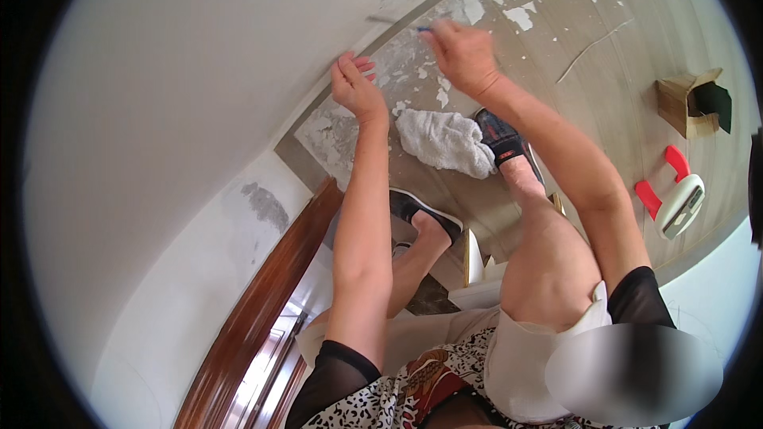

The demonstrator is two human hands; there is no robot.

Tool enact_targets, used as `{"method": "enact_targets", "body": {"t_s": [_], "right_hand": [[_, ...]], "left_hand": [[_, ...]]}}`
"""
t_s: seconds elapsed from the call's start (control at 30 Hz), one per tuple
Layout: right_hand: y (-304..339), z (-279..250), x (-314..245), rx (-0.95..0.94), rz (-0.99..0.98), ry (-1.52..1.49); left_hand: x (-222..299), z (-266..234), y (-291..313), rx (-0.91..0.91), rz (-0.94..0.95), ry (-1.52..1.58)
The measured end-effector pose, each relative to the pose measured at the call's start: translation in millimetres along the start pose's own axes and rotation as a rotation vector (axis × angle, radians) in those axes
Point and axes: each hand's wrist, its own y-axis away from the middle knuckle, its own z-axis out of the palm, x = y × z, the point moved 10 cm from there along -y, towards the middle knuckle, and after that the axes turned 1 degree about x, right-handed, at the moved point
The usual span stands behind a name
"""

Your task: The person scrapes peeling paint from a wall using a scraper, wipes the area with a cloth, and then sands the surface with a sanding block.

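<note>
My right hand (463, 57) is closed around a slim tool (426, 29) with a blue part and a thin grey blade. Motion blurs the blade, which points at the foot of the white wall (199, 71), so its exact kind cannot be made out. Close to the grey skirting (409, 17), my left hand (358, 89) hovers with loosely curled fingers apart and nothing visible in them. Between my arms, a crumpled white towel (445, 141) lies against my dark shoe (501, 133). White flakes (520, 16) and dust cover the floor along the wall.
To the right stand an opened cardboard box (685, 103) with something black in it and a white device (681, 205) with red parts. A thin pale strip (588, 52) lies on the floor. A brown wooden door frame (262, 302) rises at lower left.
</note>
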Motion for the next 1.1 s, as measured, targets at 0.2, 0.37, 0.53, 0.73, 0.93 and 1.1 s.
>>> {"method": "enact_targets", "body": {"t_s": [0.2, 0.37, 0.53, 0.73, 0.93, 1.1], "right_hand": [[-34, -19, 1, 0.009, -0.156, -0.015], [-15, -62, 75, 0.099, 0.079, 0.112], [-28, -80, 29, 0.111, 0.003, -0.012], [-53, -127, 73, 0.209, 0.160, -0.038], [-40, -154, 78, 0.350, 0.335, -0.052], [-58, -128, 47, 0.136, 0.071, -0.243]], "left_hand": [[3, 39, 55, -0.497, 0.419, -0.653], [-20, 67, 185, -1.078, 0.618, -1.048], [-53, 44, 197, -1.120, 0.700, -1.131], [-45, 48, 176, -1.077, 0.513, -0.782], [12, 62, 144, -0.976, 0.360, -0.578], [35, 75, 129, -0.928, 0.163, -0.346]]}}
